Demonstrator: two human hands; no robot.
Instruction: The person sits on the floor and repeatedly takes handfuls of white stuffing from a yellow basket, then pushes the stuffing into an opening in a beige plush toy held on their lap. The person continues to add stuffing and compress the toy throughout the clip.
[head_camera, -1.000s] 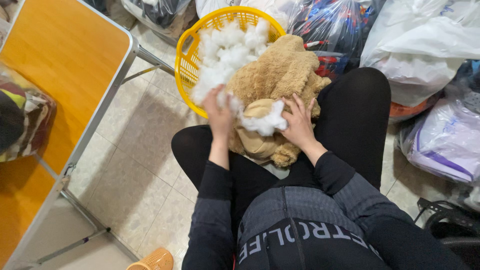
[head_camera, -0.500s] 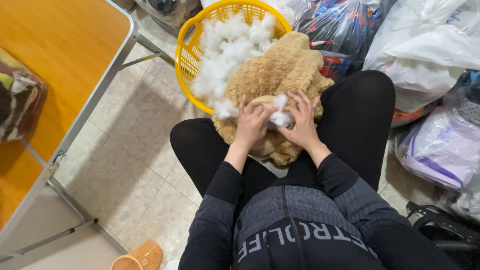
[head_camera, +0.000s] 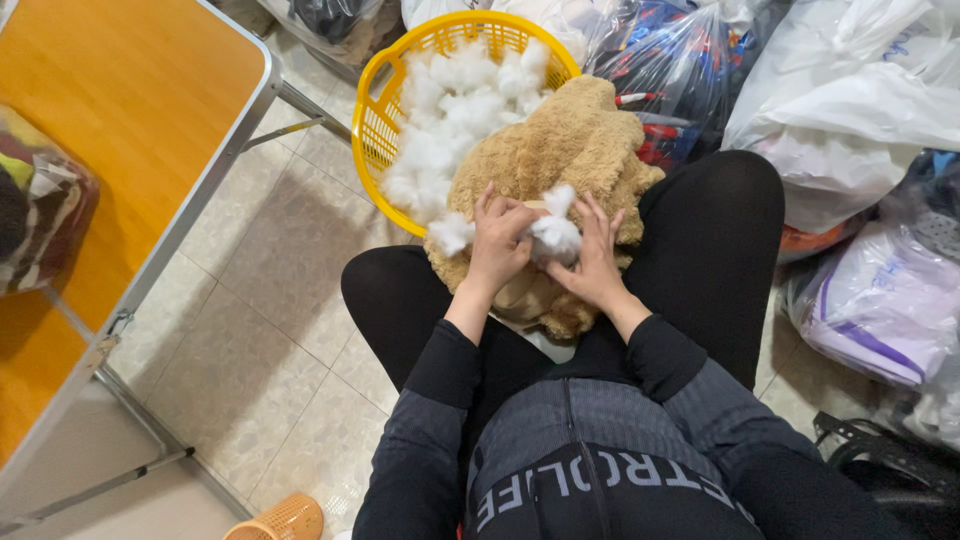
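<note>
A tan plush toy (head_camera: 560, 150) lies across my lap, its far end resting on a yellow basket (head_camera: 372, 120) heaped with white stuffing (head_camera: 450, 110). My left hand (head_camera: 497, 243) presses on the plush with fingers curled into its opening. My right hand (head_camera: 592, 255) sits beside it, fingers on a white tuft of stuffing (head_camera: 553, 235) between both hands. Another loose tuft (head_camera: 450, 232) hangs at the plush's left edge.
An orange folding table (head_camera: 120, 110) with metal legs stands at left, a bundle in clear plastic (head_camera: 40, 210) on it. Several filled plastic bags (head_camera: 860, 110) crowd the right and back. A small orange basket (head_camera: 285, 520) sits on the tiled floor.
My left hand came down from the basket side with a tuft, and both hands closed together on the plush's opening. The camera view shifted slightly.
</note>
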